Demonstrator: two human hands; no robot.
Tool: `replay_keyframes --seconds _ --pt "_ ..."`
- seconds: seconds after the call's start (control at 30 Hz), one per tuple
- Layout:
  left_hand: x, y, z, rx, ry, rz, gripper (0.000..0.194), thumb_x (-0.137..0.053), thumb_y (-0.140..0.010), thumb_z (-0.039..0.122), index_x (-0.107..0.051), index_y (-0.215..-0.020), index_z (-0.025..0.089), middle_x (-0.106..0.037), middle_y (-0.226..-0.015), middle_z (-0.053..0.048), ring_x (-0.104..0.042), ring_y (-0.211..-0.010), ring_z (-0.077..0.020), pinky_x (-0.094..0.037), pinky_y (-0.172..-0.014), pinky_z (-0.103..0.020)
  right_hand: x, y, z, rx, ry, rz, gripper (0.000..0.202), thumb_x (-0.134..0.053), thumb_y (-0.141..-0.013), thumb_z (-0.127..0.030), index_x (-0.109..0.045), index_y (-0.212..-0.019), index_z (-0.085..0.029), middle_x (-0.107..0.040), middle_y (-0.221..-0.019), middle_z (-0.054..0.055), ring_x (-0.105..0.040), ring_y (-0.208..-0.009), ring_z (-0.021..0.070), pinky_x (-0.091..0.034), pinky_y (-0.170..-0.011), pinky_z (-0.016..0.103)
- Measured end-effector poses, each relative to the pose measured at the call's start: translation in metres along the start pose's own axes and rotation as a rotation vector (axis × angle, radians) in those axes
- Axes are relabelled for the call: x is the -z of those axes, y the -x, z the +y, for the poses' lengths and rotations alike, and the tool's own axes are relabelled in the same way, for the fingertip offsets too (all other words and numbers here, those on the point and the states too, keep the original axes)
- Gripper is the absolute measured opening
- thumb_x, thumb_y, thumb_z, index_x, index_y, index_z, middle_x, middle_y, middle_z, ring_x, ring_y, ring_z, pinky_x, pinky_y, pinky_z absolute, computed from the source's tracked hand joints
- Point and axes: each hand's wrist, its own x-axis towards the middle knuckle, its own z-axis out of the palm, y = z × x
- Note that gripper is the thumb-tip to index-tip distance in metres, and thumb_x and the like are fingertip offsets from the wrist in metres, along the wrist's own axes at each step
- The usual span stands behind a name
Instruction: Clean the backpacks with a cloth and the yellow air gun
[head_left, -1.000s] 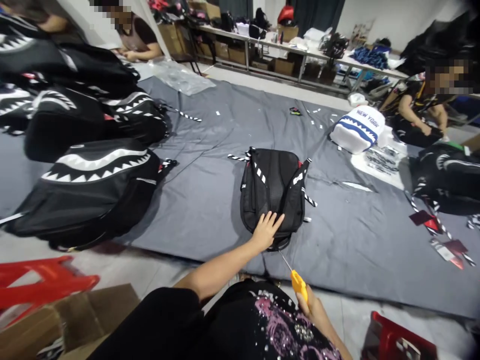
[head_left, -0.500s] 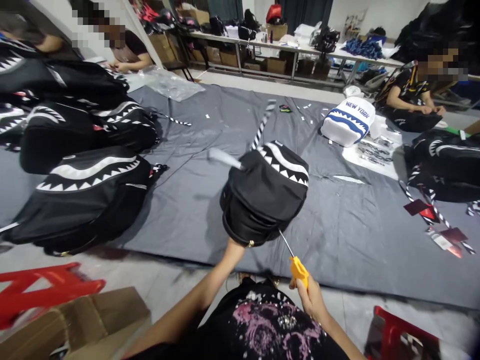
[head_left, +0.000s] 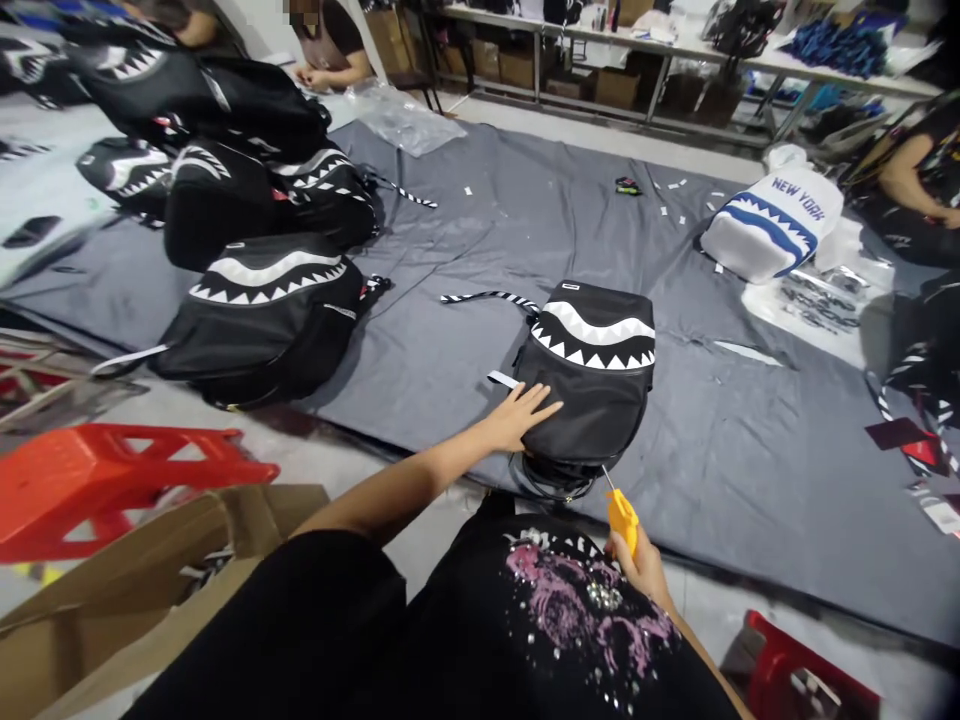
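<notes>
A black backpack (head_left: 589, 410) with a white shark-mouth print lies on the grey-covered table in front of me. My left hand (head_left: 517, 415) rests on its left side, fingers spread and flat. A striped strap (head_left: 491, 297) trails from the bag's upper left, and a pale strap end (head_left: 502, 380) sticks out beside my fingers. In my right hand (head_left: 636, 560), closed, is a yellow-handled tool (head_left: 622, 520) with a thin metal tip. That tip reaches the bag's lower right edge; whether it touches cannot be told.
To the left lie another black shark-print backpack (head_left: 262, 320) and a pile of more bags (head_left: 225, 190). A white "NEW YORK" backpack (head_left: 776, 225) sits at right. Red stools (head_left: 127, 480) and an open cardboard box (head_left: 270, 515) stand near me. Co-workers sit across the table.
The backpack has come down from a tilted, lifted pose to lie flatter on the table. My left hand has moved from underneath it to its top. My view has shifted left and down.
</notes>
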Motion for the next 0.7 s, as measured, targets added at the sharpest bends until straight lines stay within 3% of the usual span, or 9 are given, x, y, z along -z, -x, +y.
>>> replay_keyframes --seconds 0.07,0.13,0.23,0.33,0.43,0.53,0.63,0.7 --pt "0.002 -0.01 -0.003 -0.038 0.103 -0.016 0.094 -0.076 -0.066 0.023 -0.032 -0.149 0.024 -0.024 -0.157 -0.016 -0.02 -0.146 -0.0343 -0.013 -0.118 -0.051 -0.007 0.005 -0.003 -0.022 0.022 0.068 0.051 -0.045 -0.087 -0.056 -0.058 -0.113 -0.014 -0.068 -0.073 0.005 -0.063 -0.066 0.0216 -0.049 -0.065 0.032" --pt "0.012 -0.018 -0.001 0.038 0.265 0.058 0.071 -0.065 -0.072 0.013 -0.048 -0.14 0.025 -0.046 -0.147 -0.01 -0.04 -0.137 -0.0282 -0.027 -0.115 -0.043 -0.015 0.008 -0.007 -0.038 0.056 0.104 0.049 -0.048 -0.084 -0.059 -0.06 -0.103 -0.016 -0.068 -0.071 0.006 -0.063 -0.064 0.0221 -0.048 -0.062 0.031" --pt "0.043 -0.032 0.002 0.215 0.536 0.35 0.037 -0.056 -0.081 0.016 -0.069 -0.114 0.026 -0.071 -0.113 -0.004 -0.065 -0.106 -0.0222 -0.046 -0.095 -0.032 -0.029 0.012 -0.018 -0.044 0.066 0.201 0.045 -0.049 -0.081 -0.062 -0.059 -0.09 -0.019 -0.064 -0.065 0.004 -0.06 -0.059 0.0212 -0.047 -0.058 0.031" --pt "0.081 -0.044 0.001 0.234 0.677 0.554 0.02 -0.061 -0.083 0.032 -0.075 -0.096 0.025 -0.074 -0.089 -0.003 -0.067 -0.082 -0.021 -0.047 -0.079 -0.028 -0.044 0.019 -0.027 -0.075 -0.012 0.335 0.043 -0.045 -0.085 -0.059 -0.057 -0.095 -0.019 -0.059 -0.06 0.002 -0.058 -0.055 0.0196 -0.047 -0.055 0.03" --pt "0.106 -0.045 -0.003 0.172 0.712 0.525 0.018 -0.064 -0.082 0.036 -0.075 -0.09 0.024 -0.072 -0.078 -0.002 -0.064 -0.072 -0.0184 -0.043 -0.07 -0.025 -0.059 0.027 -0.035 -0.14 -0.058 0.423 0.047 -0.042 -0.089 -0.056 -0.055 -0.109 -0.016 -0.057 -0.058 0.001 -0.056 -0.052 0.0198 -0.047 -0.053 0.031" --pt "0.113 -0.038 0.0 0.083 0.646 0.459 0.018 -0.062 -0.084 0.035 -0.074 -0.088 0.023 -0.072 -0.077 -0.003 -0.064 -0.07 -0.0181 -0.041 -0.066 -0.025 -0.064 0.018 -0.05 -0.158 -0.004 0.412 0.052 -0.042 -0.089 -0.054 -0.055 -0.12 -0.014 -0.059 -0.061 0.003 -0.058 -0.054 0.022 -0.048 -0.052 0.032" --pt "0.111 -0.032 0.019 -0.105 0.536 0.391 0.019 -0.058 -0.087 0.035 -0.073 -0.091 0.024 -0.074 -0.084 -0.004 -0.066 -0.075 -0.0195 -0.043 -0.067 -0.026 -0.052 -0.021 -0.077 -0.117 0.137 0.378 0.05 -0.041 -0.09 -0.052 -0.058 -0.12 -0.016 -0.061 -0.065 0.005 -0.063 -0.062 0.0245 -0.049 -0.053 0.033" --pt "0.11 -0.032 0.043 -0.304 0.453 0.368 0.018 -0.056 -0.087 0.032 -0.071 -0.089 0.023 -0.074 -0.083 -0.005 -0.067 -0.075 -0.0191 -0.044 -0.064 -0.027 -0.041 -0.056 -0.098 -0.071 0.259 0.374 0.045 -0.038 -0.092 -0.048 -0.06 -0.117 -0.017 -0.062 -0.068 0.006 -0.064 -0.068 0.0256 -0.05 -0.054 0.034"
